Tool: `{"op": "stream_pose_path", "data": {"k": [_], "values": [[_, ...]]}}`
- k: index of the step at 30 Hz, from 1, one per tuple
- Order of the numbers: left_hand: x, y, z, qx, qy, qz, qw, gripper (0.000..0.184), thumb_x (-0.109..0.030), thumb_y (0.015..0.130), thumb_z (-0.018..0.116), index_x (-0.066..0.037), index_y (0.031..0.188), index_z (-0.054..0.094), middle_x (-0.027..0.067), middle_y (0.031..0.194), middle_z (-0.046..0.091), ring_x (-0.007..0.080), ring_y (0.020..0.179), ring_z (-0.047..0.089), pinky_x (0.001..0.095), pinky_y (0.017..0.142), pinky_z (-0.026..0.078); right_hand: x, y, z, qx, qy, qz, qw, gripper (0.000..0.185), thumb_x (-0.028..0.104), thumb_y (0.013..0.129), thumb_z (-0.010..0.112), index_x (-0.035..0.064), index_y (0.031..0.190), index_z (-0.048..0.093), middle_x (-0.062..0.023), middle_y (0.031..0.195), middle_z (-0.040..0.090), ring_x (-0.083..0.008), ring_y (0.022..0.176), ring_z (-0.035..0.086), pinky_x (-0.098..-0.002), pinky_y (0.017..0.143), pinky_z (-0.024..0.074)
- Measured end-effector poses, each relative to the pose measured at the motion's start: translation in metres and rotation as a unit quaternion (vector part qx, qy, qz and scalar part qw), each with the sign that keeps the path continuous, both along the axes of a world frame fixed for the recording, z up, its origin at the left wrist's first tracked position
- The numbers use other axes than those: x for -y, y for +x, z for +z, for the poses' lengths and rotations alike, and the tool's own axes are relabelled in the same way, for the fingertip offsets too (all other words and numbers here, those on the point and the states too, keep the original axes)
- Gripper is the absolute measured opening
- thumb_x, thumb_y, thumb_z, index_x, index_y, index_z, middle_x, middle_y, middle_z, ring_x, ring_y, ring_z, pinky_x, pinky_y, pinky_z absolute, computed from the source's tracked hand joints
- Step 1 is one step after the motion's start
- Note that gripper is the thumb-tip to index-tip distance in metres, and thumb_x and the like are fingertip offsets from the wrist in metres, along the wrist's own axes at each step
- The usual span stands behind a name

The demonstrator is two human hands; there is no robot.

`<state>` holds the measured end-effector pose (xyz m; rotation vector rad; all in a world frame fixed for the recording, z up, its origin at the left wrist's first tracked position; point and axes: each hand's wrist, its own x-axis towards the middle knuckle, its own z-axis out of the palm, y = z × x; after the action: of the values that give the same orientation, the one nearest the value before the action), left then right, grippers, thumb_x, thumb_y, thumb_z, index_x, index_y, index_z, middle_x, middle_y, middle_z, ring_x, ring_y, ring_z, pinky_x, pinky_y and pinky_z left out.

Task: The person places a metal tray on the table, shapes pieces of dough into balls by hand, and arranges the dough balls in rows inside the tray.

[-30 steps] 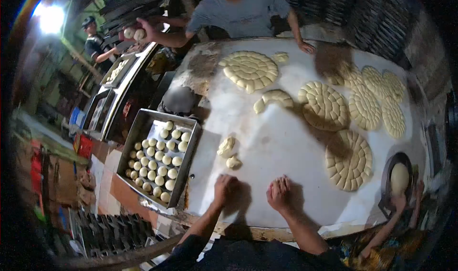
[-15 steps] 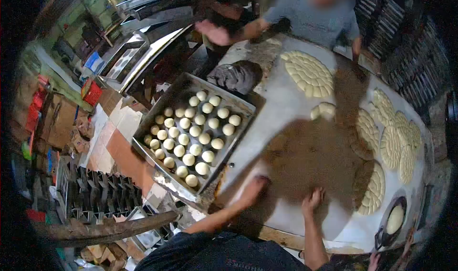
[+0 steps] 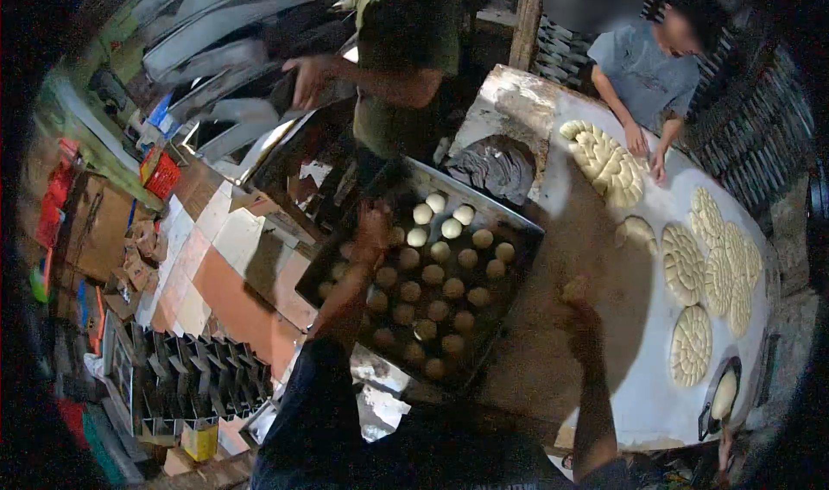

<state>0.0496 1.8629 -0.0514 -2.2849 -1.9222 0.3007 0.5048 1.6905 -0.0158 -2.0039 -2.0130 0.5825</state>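
Observation:
My left hand (image 3: 374, 229) is over the left part of a metal tray (image 3: 496, 207), beside rows of pale dough balls (image 3: 452, 228). It is dim and blurred, so its finger shape and any contents cannot be made out. Shadow covers most of the tray; a few balls near its far corner are brightly lit. My right hand (image 3: 579, 302) is low over the shaded table (image 3: 635, 404), right of the tray. Its fingers are too dark to read. Scored dough rounds (image 3: 684, 265) lie farther right on the table.
A dark crumpled cloth (image 3: 494, 169) lies beyond the tray. One person (image 3: 406, 75) stands behind it; another (image 3: 648, 80) has both hands by a dough round (image 3: 609, 166). Stacked metal moulds (image 3: 194, 373) are at lower left. A pan (image 3: 721, 404) holds dough at right.
The view has swung left, bringing the tray to the centre. My left hand has moved from the table to over the tray. A person now stands behind the tray.

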Motion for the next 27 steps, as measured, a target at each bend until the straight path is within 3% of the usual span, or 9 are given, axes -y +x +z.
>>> {"op": "stream_pose_path", "data": {"k": [3, 8, 12, 14, 16, 20, 22, 25, 27], "values": [[-0.020, -0.023, -0.054, 0.156, -0.031, -0.041, 0.987, 0.056, -0.031, 0.089, 0.053, 0.005, 0.130, 0.046, 0.0263, 0.132, 0.043, 0.0415, 0.130, 0.031, 0.0563, 0.109, 0.019, -0.078, -0.139, 0.028, -0.265, 0.265, 0.161, 0.913, 0.037, 0.022, 0.088, 0.062, 0.0042, 0.120, 0.053, -0.0150, 0.108, 0.061, -0.0256, 0.096, 0.062, -0.0356, 0.080, 0.0503], [0.093, -0.011, 0.041, 0.381, 0.192, 0.069, 0.902, 0.063, -0.027, 0.081, 0.059, 0.005, 0.133, 0.041, 0.0297, 0.140, 0.030, 0.0470, 0.129, 0.029, 0.0548, 0.110, 0.018, -0.182, -0.296, 0.016, -0.255, 0.228, 0.244, 0.907, 0.036, 0.022, 0.086, 0.064, 0.0024, 0.116, 0.056, -0.0157, 0.087, 0.063, -0.0307, 0.089, 0.063, -0.0407, 0.078, 0.0511], [0.247, -0.048, -0.086, 0.255, 0.234, 0.345, 0.873, 0.090, -0.039, 0.084, 0.061, -0.003, 0.147, 0.008, 0.0324, 0.145, 0.016, 0.0491, 0.134, 0.015, 0.0568, 0.107, 0.020, -0.172, -0.286, -0.010, -0.084, 0.107, 0.259, 0.956, 0.028, 0.023, 0.084, 0.062, -0.0003, 0.100, 0.060, -0.0147, 0.089, 0.061, -0.0340, 0.085, 0.059, -0.0481, 0.081, 0.0477], [0.265, 0.006, -0.013, 0.313, 0.195, 0.504, 0.781, 0.098, -0.052, 0.084, 0.059, -0.005, 0.148, 0.003, 0.0333, 0.147, 0.008, 0.0492, 0.136, 0.009, 0.0600, 0.106, 0.019, -0.146, -0.236, 0.004, -0.171, 0.405, 0.245, 0.864, 0.023, 0.019, 0.079, 0.063, -0.0008, 0.092, 0.061, -0.0139, 0.084, 0.061, -0.0319, 0.080, 0.058, -0.0466, 0.074, 0.0479], [0.257, 0.048, 0.028, 0.405, 0.008, 0.521, 0.752, 0.108, -0.066, 0.079, 0.056, -0.006, 0.148, -0.002, 0.0330, 0.148, -0.005, 0.0490, 0.137, 0.005, 0.0616, 0.106, 0.017, -0.122, -0.161, -0.011, -0.159, 0.389, 0.138, 0.897, 0.024, 0.016, 0.077, 0.063, -0.0001, 0.093, 0.060, -0.0135, 0.084, 0.060, -0.0305, 0.083, 0.058, -0.0450, 0.075, 0.0470], [0.358, -0.093, -0.330, 0.012, 0.198, 0.421, 0.885, 0.074, -0.055, 0.094, 0.038, -0.011, 0.149, 0.013, 0.0186, 0.152, 0.016, 0.0355, 0.138, 0.018, 0.0550, 0.111, 0.013, -0.099, -0.001, -0.043, -0.190, 0.271, -0.194, 0.923, 0.027, 0.011, 0.080, 0.061, 0.0005, 0.102, 0.051, -0.0156, 0.105, 0.050, -0.0272, 0.102, 0.049, -0.0427, 0.093, 0.0397], [0.324, -0.032, -0.160, 0.362, 0.117, 0.387, 0.840, 0.070, -0.049, 0.094, 0.042, -0.007, 0.145, 0.019, 0.0171, 0.145, 0.025, 0.0326, 0.131, 0.026, 0.0514, 0.106, 0.020, -0.101, 0.042, -0.116, -0.107, 0.224, -0.194, 0.949, 0.033, 0.011, 0.079, 0.062, 0.0012, 0.107, 0.048, -0.0177, 0.109, 0.046, -0.0273, 0.107, 0.044, -0.0419, 0.095, 0.0376], [0.315, -0.002, -0.090, 0.456, 0.071, 0.333, 0.822, 0.064, -0.040, 0.094, 0.048, -0.001, 0.140, 0.028, 0.0150, 0.135, 0.039, 0.0282, 0.120, 0.038, 0.0460, 0.098, 0.031, -0.058, 0.042, -0.078, -0.346, 0.035, -0.087, 0.933, 0.045, 0.017, 0.076, 0.066, 0.0034, 0.111, 0.041, -0.0195, 0.109, 0.040, -0.0304, 0.113, 0.036, -0.0430, 0.099, 0.0329], [0.306, 0.016, -0.065, 0.487, 0.042, 0.301, 0.819, 0.059, -0.034, 0.094, 0.052, 0.003, 0.137, 0.034, 0.0135, 0.129, 0.047, 0.0253, 0.112, 0.046, 0.0424, 0.092, 0.039, -0.059, 0.049, -0.047, -0.182, -0.062, 0.013, 0.981, 0.035, 0.013, 0.074, 0.061, 0.0092, 0.103, 0.043, -0.0104, 0.089, 0.046, -0.0250, 0.092, 0.048, -0.0412, 0.089, 0.0395]]}}
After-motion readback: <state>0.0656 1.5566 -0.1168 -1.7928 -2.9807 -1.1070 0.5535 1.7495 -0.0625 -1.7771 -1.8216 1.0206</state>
